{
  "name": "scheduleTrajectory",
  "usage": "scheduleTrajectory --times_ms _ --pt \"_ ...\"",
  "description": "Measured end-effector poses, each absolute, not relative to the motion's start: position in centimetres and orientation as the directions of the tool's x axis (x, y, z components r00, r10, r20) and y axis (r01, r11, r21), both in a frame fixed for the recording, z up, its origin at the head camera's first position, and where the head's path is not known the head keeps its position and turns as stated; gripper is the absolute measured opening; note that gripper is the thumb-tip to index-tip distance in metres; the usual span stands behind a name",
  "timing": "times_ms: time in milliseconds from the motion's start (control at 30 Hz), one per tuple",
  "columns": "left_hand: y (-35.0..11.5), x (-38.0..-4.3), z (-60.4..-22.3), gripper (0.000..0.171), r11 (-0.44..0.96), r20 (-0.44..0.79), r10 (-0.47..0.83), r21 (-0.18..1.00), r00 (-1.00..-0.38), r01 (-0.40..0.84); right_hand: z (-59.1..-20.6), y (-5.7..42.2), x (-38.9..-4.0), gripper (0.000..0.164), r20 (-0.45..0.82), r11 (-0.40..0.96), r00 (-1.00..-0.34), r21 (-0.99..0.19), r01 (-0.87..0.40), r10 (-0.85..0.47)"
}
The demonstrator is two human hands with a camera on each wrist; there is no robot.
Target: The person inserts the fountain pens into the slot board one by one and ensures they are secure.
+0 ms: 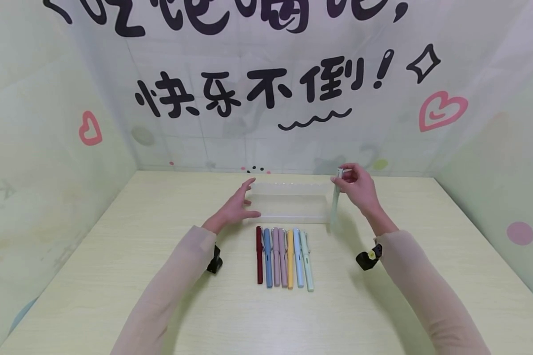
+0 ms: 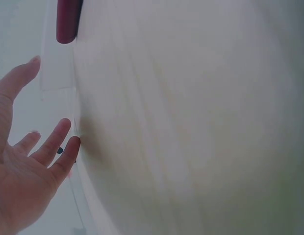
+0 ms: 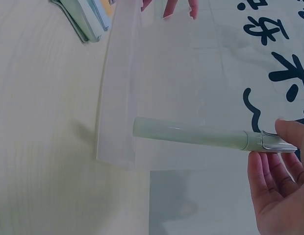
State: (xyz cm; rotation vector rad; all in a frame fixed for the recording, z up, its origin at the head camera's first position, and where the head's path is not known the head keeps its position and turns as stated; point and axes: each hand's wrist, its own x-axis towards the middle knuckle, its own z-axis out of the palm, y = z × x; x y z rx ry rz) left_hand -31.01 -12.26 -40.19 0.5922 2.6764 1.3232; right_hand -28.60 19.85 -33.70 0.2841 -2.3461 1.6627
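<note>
A clear, translucent box (image 1: 288, 219) lies lengthwise towards the back of the table. My left hand (image 1: 235, 207) is at its left end with fingers and thumb spread; in the left wrist view the fingers (image 2: 53, 143) look fairly straight. Whether they touch the box is hard to tell. Between thumb and fingertips, my right hand (image 1: 359, 188) pinches a pale green pen (image 3: 191, 133) by its clip end. That pen points down over the box's right end. In front of the box several pens lie side by side, from a dark red pen (image 1: 259, 256) to another pale green pen (image 1: 308, 264).
The pale wooden table (image 1: 288, 320) ends at a printed backdrop (image 1: 231, 143) with black lettering behind the box. Similar printed sheets stand on the left and right. A small black device (image 1: 368, 258) is strapped at each wrist.
</note>
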Motion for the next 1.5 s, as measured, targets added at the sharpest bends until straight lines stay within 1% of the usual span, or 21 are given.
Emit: scheduleTrajectory --times_ms 67,100,300,733,900,1167,1500 --pt "-12.3 -31.0 -40.2 0.098 0.546 0.083 0.385 0.783 -0.919 0.299 -33.6 19.8 -28.9 0.044 0.312 0.339 -0.950 -0.895 -0.291 0.007" --pt "-12.3 -31.0 -40.2 0.098 0.544 0.084 0.386 0.784 -0.919 0.300 -33.0 19.3 -28.5 0.044 0.299 0.385 -0.954 -0.885 -0.263 0.035" --pt "-12.3 -31.1 -40.2 0.097 0.545 0.083 0.384 0.784 -0.919 0.298 -32.7 19.2 -29.5 0.042 0.281 0.408 -0.957 -0.885 -0.227 0.077" --pt "-12.3 -31.0 -40.1 0.099 0.545 0.082 0.391 0.782 -0.917 0.303 -32.7 18.7 -30.5 0.041 0.299 0.397 -0.950 -0.886 -0.240 0.094" --pt "-12.2 -31.0 -40.1 0.098 0.549 0.083 0.394 0.777 -0.915 0.307 -33.1 18.7 -30.9 0.037 0.301 0.416 -0.948 -0.879 -0.235 0.101" --pt "-12.3 -31.0 -40.1 0.098 0.548 0.087 0.394 0.777 -0.915 0.310 -33.7 18.6 -31.2 0.037 0.299 0.428 -0.948 -0.874 -0.229 0.105" --pt "-12.2 -30.9 -40.2 0.097 0.554 0.082 0.387 0.776 -0.918 0.302 -34.1 18.4 -31.4 0.038 0.291 0.472 -0.954 -0.852 -0.227 0.066"
